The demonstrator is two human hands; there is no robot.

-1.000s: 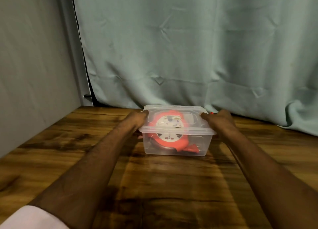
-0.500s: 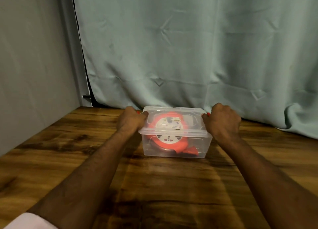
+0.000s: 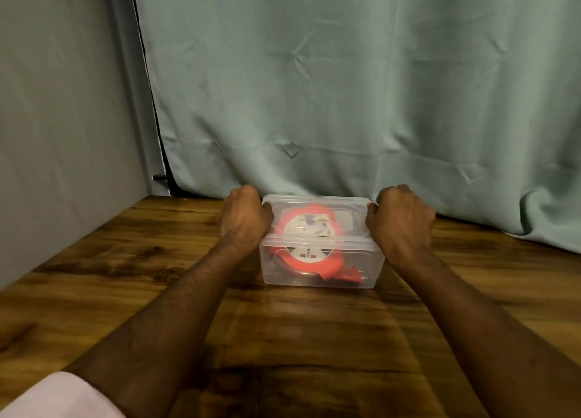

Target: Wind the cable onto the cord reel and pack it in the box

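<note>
Here both hands, left hand [image 3: 243, 221] and right hand [image 3: 401, 222], curl their fingers around the lidded box [image 3: 320, 268] holding the cord reel [image 3: 306, 238].

It looked like a makeshift recording corner rather than a lived-in room — a wood-grain table [image 3: 94, 260] was hemmed in by a creased pale green curtain [image 3: 345, 87] behind it and a plain grey panel [image 3: 56, 103] at the table's left.

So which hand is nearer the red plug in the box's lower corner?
Right. The right hand grips the box's lid end above the red plug; the left hand grips the opposite end.
</note>
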